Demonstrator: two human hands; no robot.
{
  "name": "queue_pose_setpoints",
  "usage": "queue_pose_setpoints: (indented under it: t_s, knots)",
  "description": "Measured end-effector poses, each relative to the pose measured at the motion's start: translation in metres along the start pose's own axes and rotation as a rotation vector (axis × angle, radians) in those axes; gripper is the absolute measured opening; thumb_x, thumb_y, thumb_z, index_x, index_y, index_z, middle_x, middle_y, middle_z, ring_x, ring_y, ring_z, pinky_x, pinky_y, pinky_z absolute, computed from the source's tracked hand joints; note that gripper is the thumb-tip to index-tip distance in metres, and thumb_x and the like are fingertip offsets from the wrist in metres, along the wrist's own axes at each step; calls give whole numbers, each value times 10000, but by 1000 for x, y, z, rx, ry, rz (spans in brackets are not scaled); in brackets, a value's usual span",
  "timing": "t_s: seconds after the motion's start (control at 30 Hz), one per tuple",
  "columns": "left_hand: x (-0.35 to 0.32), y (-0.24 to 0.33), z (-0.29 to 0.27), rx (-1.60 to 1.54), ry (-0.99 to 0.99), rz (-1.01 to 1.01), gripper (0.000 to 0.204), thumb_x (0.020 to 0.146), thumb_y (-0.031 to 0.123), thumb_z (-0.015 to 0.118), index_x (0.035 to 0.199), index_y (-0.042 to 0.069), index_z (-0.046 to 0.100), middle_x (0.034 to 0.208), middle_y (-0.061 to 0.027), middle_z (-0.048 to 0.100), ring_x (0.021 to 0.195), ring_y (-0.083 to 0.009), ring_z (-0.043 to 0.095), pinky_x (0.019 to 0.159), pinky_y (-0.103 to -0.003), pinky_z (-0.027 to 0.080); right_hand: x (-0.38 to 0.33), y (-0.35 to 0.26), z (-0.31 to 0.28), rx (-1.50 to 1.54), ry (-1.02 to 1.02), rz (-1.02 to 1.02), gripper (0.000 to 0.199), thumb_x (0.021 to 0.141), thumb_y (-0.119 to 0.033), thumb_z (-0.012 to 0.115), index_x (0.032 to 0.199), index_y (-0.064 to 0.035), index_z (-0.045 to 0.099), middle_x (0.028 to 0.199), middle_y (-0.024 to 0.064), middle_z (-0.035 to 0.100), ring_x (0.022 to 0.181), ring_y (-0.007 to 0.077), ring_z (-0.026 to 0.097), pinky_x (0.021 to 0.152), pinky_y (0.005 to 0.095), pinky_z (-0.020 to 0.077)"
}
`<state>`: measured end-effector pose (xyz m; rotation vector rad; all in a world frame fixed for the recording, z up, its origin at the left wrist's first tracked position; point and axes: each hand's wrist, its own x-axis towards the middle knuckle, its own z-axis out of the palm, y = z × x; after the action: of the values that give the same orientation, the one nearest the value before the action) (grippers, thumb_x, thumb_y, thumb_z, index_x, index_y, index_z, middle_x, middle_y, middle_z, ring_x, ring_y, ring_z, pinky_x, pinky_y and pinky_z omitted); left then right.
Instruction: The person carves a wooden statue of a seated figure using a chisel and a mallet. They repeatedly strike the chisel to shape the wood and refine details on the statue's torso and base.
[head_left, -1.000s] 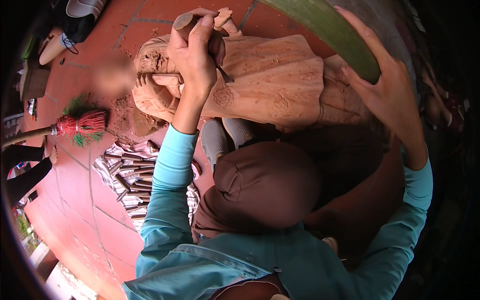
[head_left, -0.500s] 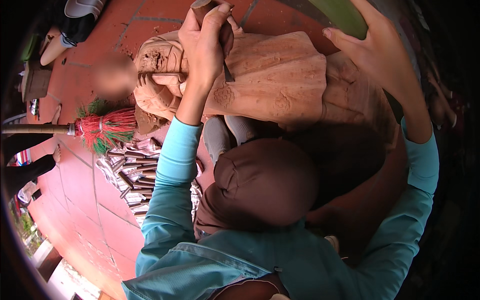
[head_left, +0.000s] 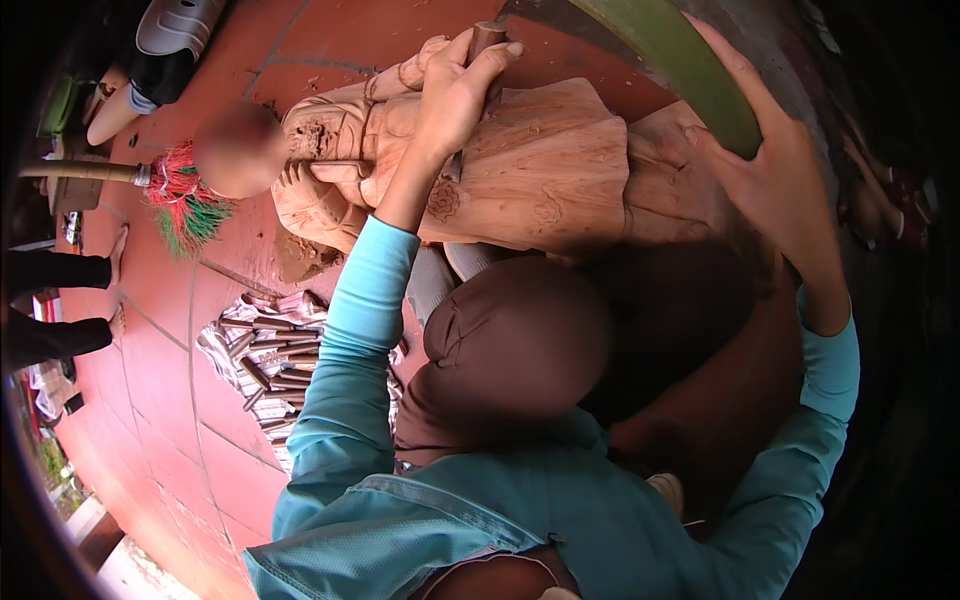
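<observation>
A carved wooden statue [head_left: 540, 150] of a robed figure lies on its back across the floor before me, its head to the left. My left hand [head_left: 452, 105] is closed round the dark wooden handle of a chisel [head_left: 487, 38]. Its blade points down at the robe, just above a carved round flower pattern; my fingers partly cover the tool. At the upper right, my right hand [head_left: 775, 165] is wrapped round a thick, smooth green club-like piece [head_left: 700, 75]. It is raised above the statue's lower part, and its far end leaves the picture.
Several dark-handled chisels [head_left: 290, 350] lie on a striped cloth [head_left: 225, 350] to the left. A red and green broom [head_left: 190, 205] is beyond them on the red tiled floor [head_left: 150, 420]. Other people's bare feet [head_left: 118, 255] show at the far left. My knee [head_left: 510, 350] is beside the statue.
My left hand and the chisel have shifted right. The green piece now reaches further left across the top of the view. The broom has moved left, away from the statue.
</observation>
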<state>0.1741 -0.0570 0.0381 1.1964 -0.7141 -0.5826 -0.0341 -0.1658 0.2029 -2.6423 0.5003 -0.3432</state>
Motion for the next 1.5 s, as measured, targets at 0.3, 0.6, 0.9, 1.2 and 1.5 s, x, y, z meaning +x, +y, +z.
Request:
queue_pose_setpoints:
  t_s: [0.3, 0.6, 0.9, 1.2, 1.5]
  knots:
    - [-26, 31, -16, -115, 161, 115, 239, 949, 208, 530, 941, -29, 561, 553, -31, 378, 408, -114, 351, 378, -251, 292, -115, 80, -1, 92, 4, 419, 694, 814, 34, 624, 1455, -114, 403, 1377, 154, 540, 1284, 251, 513, 1000, 328, 436]
    - [-24, 26, -15, -110, 285, 226, 235, 943, 200, 543, 941, -34, 563, 529, -37, 378, 393, -118, 334, 367, -257, 286, -158, 102, 23, -67, 244, 433, 648, 870, -53, 659, 1456, -107, 389, 1402, 177, 508, 1288, 271, 507, 1025, 353, 420]
    - [-24, 18, -18, -149, 304, 264, 214, 946, 191, 523, 947, -20, 557, 531, -17, 355, 391, -103, 314, 359, -247, 264, -170, 114, 36, -131, 371, 449, 634, 878, -53, 667, 1447, -88, 389, 1386, 188, 515, 1272, 297, 517, 1004, 385, 451]
    - [3, -6, -23, -166, 249, 66, 190, 936, 187, 561, 949, -2, 571, 542, 8, 355, 398, -79, 317, 382, -231, 256, -176, 118, 40, -152, 433, 474, 646, 877, -82, 685, 1452, -95, 389, 1375, 179, 530, 1228, 291, 557, 971, 386, 475]
    - [4, 14, 7, -254, -274, -229, 236, 956, 253, 537, 918, 23, 575, 541, 23, 401, 394, -61, 382, 374, -213, 297, -178, 115, 40, -166, 420, 522, 633, 877, -107, 692, 1439, -86, 401, 1363, 187, 538, 1221, 294, 564, 957, 391, 481]
